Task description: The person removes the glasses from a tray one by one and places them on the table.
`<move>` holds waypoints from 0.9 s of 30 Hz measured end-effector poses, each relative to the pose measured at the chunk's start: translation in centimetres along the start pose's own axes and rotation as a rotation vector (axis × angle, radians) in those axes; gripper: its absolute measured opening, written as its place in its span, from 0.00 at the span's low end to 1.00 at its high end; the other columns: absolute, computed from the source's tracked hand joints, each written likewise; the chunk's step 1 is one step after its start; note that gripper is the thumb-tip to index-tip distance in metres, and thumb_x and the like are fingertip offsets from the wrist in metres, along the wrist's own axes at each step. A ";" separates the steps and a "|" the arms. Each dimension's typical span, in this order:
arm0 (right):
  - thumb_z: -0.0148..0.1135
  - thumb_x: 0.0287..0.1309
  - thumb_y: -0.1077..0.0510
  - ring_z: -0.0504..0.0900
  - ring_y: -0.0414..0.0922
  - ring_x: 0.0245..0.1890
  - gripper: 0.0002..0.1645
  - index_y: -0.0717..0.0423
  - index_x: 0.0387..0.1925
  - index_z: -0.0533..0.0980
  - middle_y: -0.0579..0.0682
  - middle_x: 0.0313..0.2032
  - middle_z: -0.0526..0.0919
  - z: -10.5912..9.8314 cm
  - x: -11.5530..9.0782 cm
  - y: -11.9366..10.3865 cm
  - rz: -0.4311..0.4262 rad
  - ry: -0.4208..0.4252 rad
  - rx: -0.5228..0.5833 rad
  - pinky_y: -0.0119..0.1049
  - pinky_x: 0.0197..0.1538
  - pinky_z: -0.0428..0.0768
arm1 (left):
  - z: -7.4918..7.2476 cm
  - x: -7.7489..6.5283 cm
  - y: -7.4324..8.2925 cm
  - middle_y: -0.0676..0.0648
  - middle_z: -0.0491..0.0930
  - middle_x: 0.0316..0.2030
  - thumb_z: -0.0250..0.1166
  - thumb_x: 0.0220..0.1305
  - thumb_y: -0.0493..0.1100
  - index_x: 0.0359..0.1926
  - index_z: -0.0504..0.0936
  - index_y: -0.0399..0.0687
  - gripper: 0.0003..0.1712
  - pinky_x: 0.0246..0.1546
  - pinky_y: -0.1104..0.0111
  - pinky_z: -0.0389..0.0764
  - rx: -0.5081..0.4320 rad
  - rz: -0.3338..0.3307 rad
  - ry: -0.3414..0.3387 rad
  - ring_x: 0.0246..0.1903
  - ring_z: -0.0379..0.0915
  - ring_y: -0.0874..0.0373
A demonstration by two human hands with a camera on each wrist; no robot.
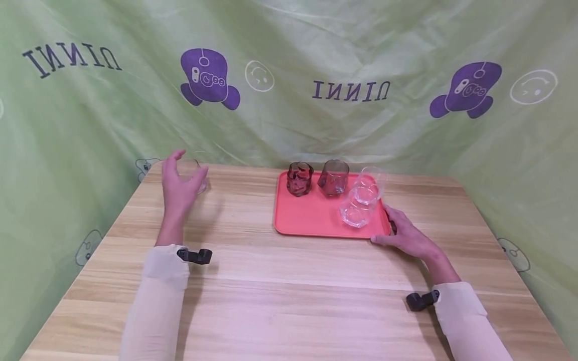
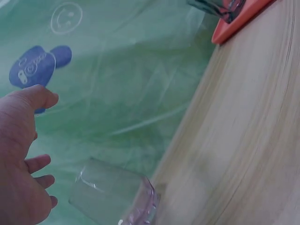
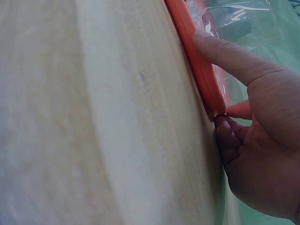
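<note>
At the back left of the table, my left hand (image 1: 178, 188) is raised with thumb and fingers spread apart, nothing between them. Just beyond it, partly covered by the hand in the head view, is a clear glass (image 2: 110, 194). My right hand (image 1: 404, 233) holds the front right corner of a red tray (image 1: 311, 220), thumb at the front rim and fingers along the right side. On the tray stand a dark red glass (image 1: 300, 180), a smoky purple-tinted glass (image 1: 334, 179) and two clear glasses, one nearer (image 1: 354, 213) and one farther back (image 1: 371, 188).
The wooden table (image 1: 271, 296) reaches back to a green cloth (image 1: 280, 130) with purple figures and lettering. The cloth also hangs along both sides. Small black cameras are strapped to both sleeves.
</note>
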State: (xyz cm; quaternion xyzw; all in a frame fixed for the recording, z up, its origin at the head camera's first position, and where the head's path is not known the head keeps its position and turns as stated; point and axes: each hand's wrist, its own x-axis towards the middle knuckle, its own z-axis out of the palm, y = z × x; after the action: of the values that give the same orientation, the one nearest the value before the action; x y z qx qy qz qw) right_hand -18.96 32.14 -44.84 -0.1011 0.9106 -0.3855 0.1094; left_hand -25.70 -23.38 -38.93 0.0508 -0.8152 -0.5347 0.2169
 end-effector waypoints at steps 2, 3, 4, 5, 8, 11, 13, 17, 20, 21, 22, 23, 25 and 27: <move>0.75 0.58 0.43 0.51 0.68 0.72 0.68 0.57 0.82 0.40 0.69 0.75 0.50 -0.1 0.1 -0.1 -0.002 0.002 -0.001 0.72 0.69 0.57 | 0.5 0.1 0.6 0.49 0.62 0.72 0.74 0.64 0.53 0.75 0.66 0.53 0.42 0.74 0.56 0.52 0.003 0.042 -0.012 0.74 0.53 0.51; 0.75 0.58 0.43 0.51 0.68 0.72 0.68 0.57 0.82 0.40 0.69 0.75 0.49 -0.2 0.1 -0.1 -0.004 0.002 0.000 0.72 0.68 0.57 | 0.8 0.1 0.9 0.48 0.63 0.71 0.74 0.64 0.52 0.74 0.67 0.52 0.42 0.74 0.56 0.54 -0.002 0.064 -0.016 0.73 0.54 0.51; 0.75 0.58 0.43 0.51 0.68 0.72 0.68 0.58 0.82 0.40 0.69 0.75 0.49 -0.2 0.2 -0.2 -0.005 0.003 0.000 0.72 0.69 0.57 | 1.1 0.2 1.2 0.47 0.65 0.70 0.74 0.64 0.51 0.73 0.68 0.50 0.41 0.73 0.57 0.55 0.000 0.085 -0.020 0.72 0.55 0.51; 0.75 0.58 0.43 0.51 0.68 0.72 0.68 0.58 0.82 0.40 0.69 0.75 0.49 -0.3 0.2 -0.3 -0.005 0.002 0.000 0.72 0.68 0.57 | 1.4 0.2 1.5 0.46 0.67 0.69 0.75 0.63 0.49 0.73 0.68 0.49 0.40 0.73 0.57 0.56 -0.009 0.101 -0.025 0.71 0.56 0.50; 0.75 0.58 0.43 0.51 0.68 0.72 0.68 0.58 0.82 0.40 0.69 0.75 0.49 -0.4 0.3 -0.4 -0.005 0.003 -0.001 0.72 0.69 0.57 | 2.3 0.4 2.2 0.43 0.71 0.66 0.75 0.63 0.45 0.71 0.69 0.43 0.39 0.71 0.56 0.62 -0.055 0.160 -0.055 0.68 0.61 0.48; 0.75 0.58 0.42 0.50 0.68 0.73 0.69 0.57 0.82 0.39 0.69 0.75 0.49 -0.5 0.5 -0.5 -0.001 0.005 -0.004 0.72 0.69 0.57 | 3.4 0.4 2.9 0.41 0.73 0.64 0.75 0.63 0.42 0.70 0.69 0.40 0.38 0.68 0.53 0.67 -0.084 0.198 -0.110 0.67 0.66 0.47; 0.75 0.58 0.42 0.50 0.68 0.72 0.69 0.56 0.82 0.39 0.69 0.75 0.49 -0.6 0.5 -0.6 -0.003 0.007 -0.003 0.72 0.69 0.57 | 4.2 0.3 3.2 0.41 0.74 0.64 0.75 0.63 0.43 0.70 0.70 0.39 0.38 0.67 0.52 0.69 -0.078 0.209 -0.154 0.66 0.67 0.47; 0.75 0.58 0.43 0.51 0.69 0.72 0.68 0.56 0.82 0.39 0.69 0.74 0.50 -0.6 0.4 -0.6 -0.002 0.008 0.002 0.72 0.68 0.58 | 6.0 -0.3 3.4 0.42 0.74 0.65 0.74 0.64 0.45 0.70 0.70 0.40 0.38 0.66 0.51 0.70 -0.061 0.204 -0.249 0.65 0.68 0.45; 0.75 0.58 0.42 0.52 0.68 0.71 0.68 0.56 0.83 0.40 0.69 0.74 0.51 -0.4 0.2 -0.5 0.002 0.011 0.007 0.72 0.68 0.59 | 7.5 -0.8 3.3 0.41 0.72 0.66 0.75 0.64 0.45 0.71 0.68 0.39 0.39 0.66 0.50 0.70 -0.055 0.195 -0.315 0.65 0.67 0.43; 0.75 0.58 0.42 0.53 0.68 0.71 0.68 0.56 0.83 0.40 0.69 0.74 0.51 -0.3 0.1 -0.5 0.003 0.012 0.010 0.72 0.67 0.60 | 8.0 -1.0 3.2 0.40 0.72 0.66 0.74 0.64 0.45 0.72 0.68 0.40 0.40 0.66 0.50 0.70 -0.052 0.190 -0.337 0.66 0.67 0.42; 0.75 0.58 0.42 0.53 0.68 0.71 0.68 0.56 0.83 0.40 0.68 0.74 0.51 -0.2 0.1 -0.5 0.005 0.012 0.011 0.71 0.67 0.60 | 8.5 -1.2 3.0 0.40 0.72 0.66 0.74 0.64 0.45 0.72 0.67 0.39 0.40 0.66 0.49 0.70 -0.050 0.185 -0.359 0.66 0.67 0.41; 0.75 0.58 0.42 0.53 0.68 0.71 0.68 0.56 0.83 0.40 0.68 0.74 0.51 -0.2 0.0 -0.4 0.006 0.011 0.012 0.71 0.67 0.61 | 9.0 -1.4 2.9 0.39 0.71 0.66 0.74 0.64 0.45 0.72 0.67 0.39 0.41 0.65 0.49 0.71 -0.049 0.179 -0.380 0.65 0.67 0.41; 0.75 0.58 0.42 0.54 0.68 0.70 0.68 0.57 0.82 0.40 0.69 0.74 0.51 0.0 -0.3 -0.4 0.009 0.009 0.014 0.72 0.67 0.61 | 10.0 -1.9 2.6 0.38 0.71 0.66 0.74 0.64 0.45 0.73 0.67 0.40 0.41 0.65 0.49 0.72 -0.039 0.168 -0.417 0.65 0.67 0.40; 0.75 0.58 0.43 0.53 0.69 0.70 0.68 0.57 0.82 0.40 0.70 0.74 0.51 0.0 -0.4 -0.3 0.009 0.009 0.017 0.72 0.66 0.61 | 11.0 -2.2 2.4 0.38 0.71 0.66 0.74 0.64 0.46 0.73 0.67 0.41 0.41 0.64 0.49 0.73 -0.032 0.161 -0.451 0.64 0.67 0.39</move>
State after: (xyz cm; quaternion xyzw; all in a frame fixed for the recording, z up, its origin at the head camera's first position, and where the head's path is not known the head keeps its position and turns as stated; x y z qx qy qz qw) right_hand -18.52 32.01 -44.56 -0.0941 0.9083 -0.3930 0.1079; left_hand -27.82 -12.33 -41.10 -0.1386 -0.8358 -0.5263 0.0723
